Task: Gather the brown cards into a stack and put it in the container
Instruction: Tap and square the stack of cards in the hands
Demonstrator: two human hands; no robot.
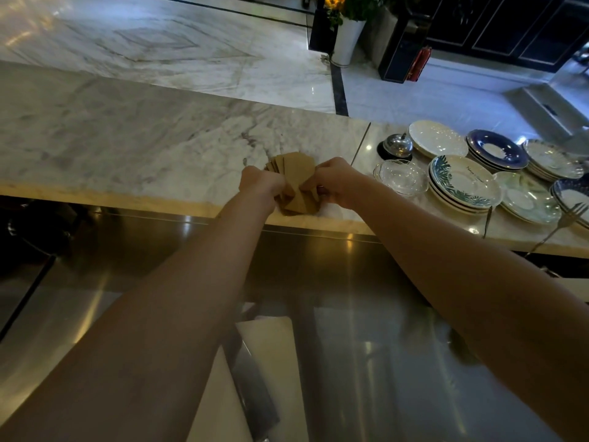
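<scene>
Several brown cards [295,180] lie in a loose, fanned pile on the marble counter [143,145] near its front edge. My left hand [259,183] presses against the pile's left side with its fingers curled on the cards. My right hand [334,183] grips the right side of the same pile. The cards overlap at different angles, and the lower ones stick out toward the counter's edge. No container for the cards shows in this view.
Stacks of plates [463,183] and a glass dish [401,177] crowd the counter to the right, behind them a metal bell [396,143]. Forks [561,224] lie by the plates. Below the counter is a steel worktop with a white cutting board [274,362] and a knife [251,387].
</scene>
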